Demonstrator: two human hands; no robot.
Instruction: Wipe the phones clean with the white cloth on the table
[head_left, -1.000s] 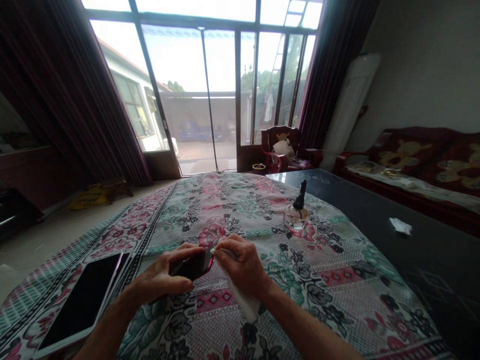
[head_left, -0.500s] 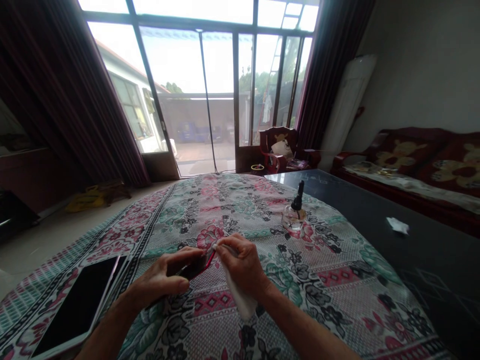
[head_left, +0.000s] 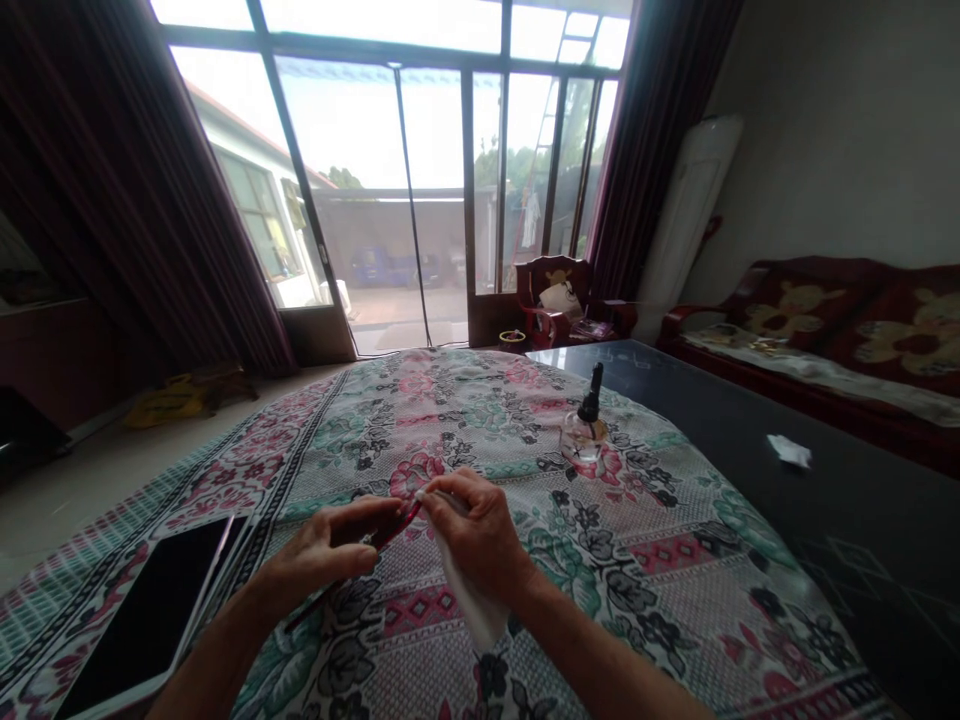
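Note:
My left hand (head_left: 322, 550) is closed on a pair of glasses (head_left: 391, 528) with a dark red frame, thumb below and fingers above. A thin dark temple arm seems to stick out beneath that hand; much of the glasses is hidden by my fingers. Pinched in my right hand (head_left: 480, 530) is a white tissue (head_left: 478, 608), whose loose end hangs down below the palm. Its tip touches the right end of the red frame. Beyond my right hand stands a clear glass bottle (head_left: 583, 438) with a black top, upright on the patterned tablecloth (head_left: 480, 400).
A tablet (head_left: 146, 610) with a dark screen lies at the left, a pale pen-like stick along its edge. On the black tabletop (head_left: 720, 420) to the right rests a crumpled white paper (head_left: 790, 451). A wooden chair (head_left: 555, 300) and sofa (head_left: 817, 310) stand farther back.
The glasses have tilted, so less of the dark lens shows. My right hand and the tissue have shifted slightly left along the frame. The view has moved a little.

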